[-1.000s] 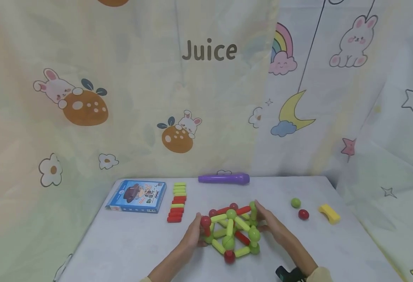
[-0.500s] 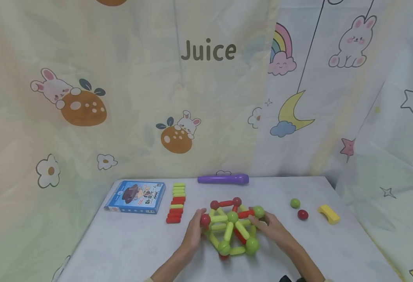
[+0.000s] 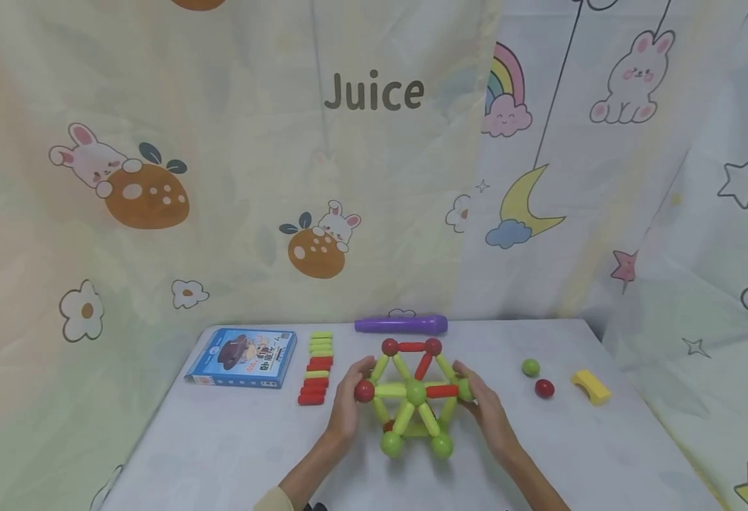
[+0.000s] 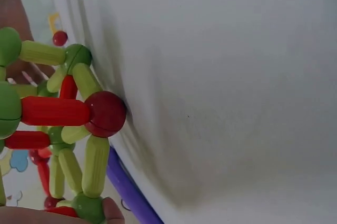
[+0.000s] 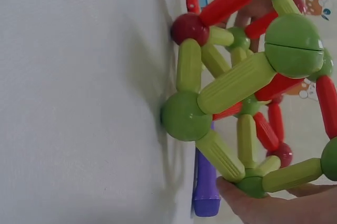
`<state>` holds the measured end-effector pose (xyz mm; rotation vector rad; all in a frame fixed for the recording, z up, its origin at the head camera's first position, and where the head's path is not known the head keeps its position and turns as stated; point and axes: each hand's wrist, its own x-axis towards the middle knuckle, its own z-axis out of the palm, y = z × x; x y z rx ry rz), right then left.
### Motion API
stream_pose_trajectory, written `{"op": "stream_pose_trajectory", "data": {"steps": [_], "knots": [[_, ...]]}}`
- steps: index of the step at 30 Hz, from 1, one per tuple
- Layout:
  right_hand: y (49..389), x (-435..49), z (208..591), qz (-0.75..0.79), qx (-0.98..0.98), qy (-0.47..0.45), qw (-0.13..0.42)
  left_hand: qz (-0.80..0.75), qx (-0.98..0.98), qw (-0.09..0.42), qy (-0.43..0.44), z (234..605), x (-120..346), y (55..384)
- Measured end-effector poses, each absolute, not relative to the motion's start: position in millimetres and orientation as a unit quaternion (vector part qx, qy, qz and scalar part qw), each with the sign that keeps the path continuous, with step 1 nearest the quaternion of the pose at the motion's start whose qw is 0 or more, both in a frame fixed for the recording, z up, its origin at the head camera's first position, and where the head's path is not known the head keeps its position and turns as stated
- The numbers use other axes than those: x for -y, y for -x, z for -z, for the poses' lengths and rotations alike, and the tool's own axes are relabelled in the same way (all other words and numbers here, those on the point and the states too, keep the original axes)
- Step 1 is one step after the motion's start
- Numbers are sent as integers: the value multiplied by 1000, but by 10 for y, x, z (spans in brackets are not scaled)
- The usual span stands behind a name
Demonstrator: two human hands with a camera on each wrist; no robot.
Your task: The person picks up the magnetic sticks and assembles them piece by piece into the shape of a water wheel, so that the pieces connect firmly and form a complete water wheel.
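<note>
A ball-and-stick magnetic building model (image 3: 416, 392), made of red and green balls joined by red and yellow-green rods, is held between both hands in the middle of the head view. My left hand (image 3: 346, 404) grips its left side beside a red ball. On the other side, my right hand (image 3: 490, 415) holds the model around a green ball. The left wrist view has a left fingertip (image 4: 113, 211) against a lower green ball. A right-hand finger (image 5: 237, 200) touches another green ball in the right wrist view. Parts of both hands are hidden behind the model.
A blue picture box (image 3: 241, 357) lies at the table's back left, beside a column of loose red and yellow-green rods (image 3: 315, 380). Behind the model is a purple microphone (image 3: 402, 325). A green ball (image 3: 530, 367), red ball (image 3: 544, 388) and yellow arched block (image 3: 591, 387) lie right.
The model has been turned and tipped, bringing two red balls up at its far side and two green balls near the front. My right hand has shifted its hold; the left stays on the left side.
</note>
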<state>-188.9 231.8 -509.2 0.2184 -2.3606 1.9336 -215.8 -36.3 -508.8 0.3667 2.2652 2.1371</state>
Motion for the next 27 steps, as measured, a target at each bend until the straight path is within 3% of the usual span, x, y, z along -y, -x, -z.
{"op": "stream_pose_trajectory", "data": {"steps": [9, 27], "knots": [[1817, -2308, 5227, -605, 780, -124, 102, -678, -719, -9, -151, 5138, 422, 2216], [1651, -2291, 5324, -515, 829, -179, 122, -529, -809, 22, -256, 5280, 633, 1964]]}}
